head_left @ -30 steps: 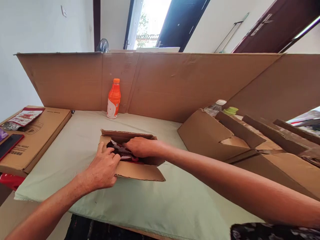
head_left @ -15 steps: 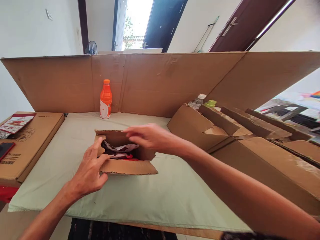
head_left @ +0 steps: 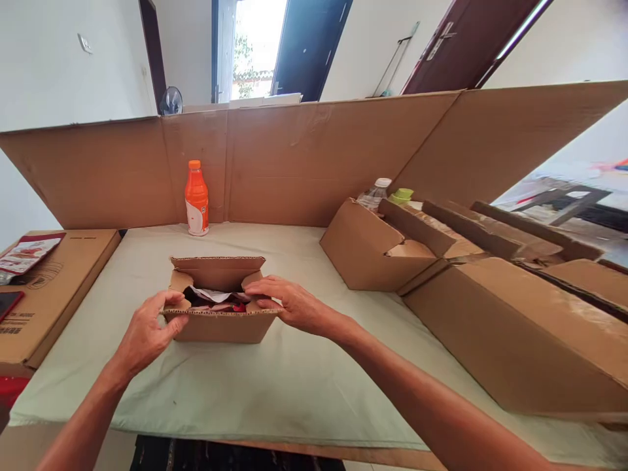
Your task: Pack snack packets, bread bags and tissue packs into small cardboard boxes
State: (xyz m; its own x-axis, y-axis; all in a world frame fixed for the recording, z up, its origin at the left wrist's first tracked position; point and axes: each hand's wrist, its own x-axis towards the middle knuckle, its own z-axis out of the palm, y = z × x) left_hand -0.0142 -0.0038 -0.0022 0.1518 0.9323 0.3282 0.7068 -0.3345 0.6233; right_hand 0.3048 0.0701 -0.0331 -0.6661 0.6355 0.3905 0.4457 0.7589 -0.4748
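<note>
A small open cardboard box stands on the pale green cloth, its front and back long flaps raised. Inside lie crumpled dark and whitish packets with a bit of red; their lower parts are hidden. My left hand grips the box's left end, fingers on the short side flap and thumb by the front flap. At the right end, my right hand has its fingers over the short flap and its thumb near the front flap's corner. Behind the box, an orange bottle stands upright.
Larger cardboard boxes sit on the right, with a clear white-capped bottle and a green cap behind. A flat carton at left carries a pouch and a dark red-edged object. A tall cardboard panel spans the back.
My right hand has come down from above the box onto its right end. The box's front flap has tilted up, and my left hand has shifted slightly on the left end. The camera view has turned a little.
</note>
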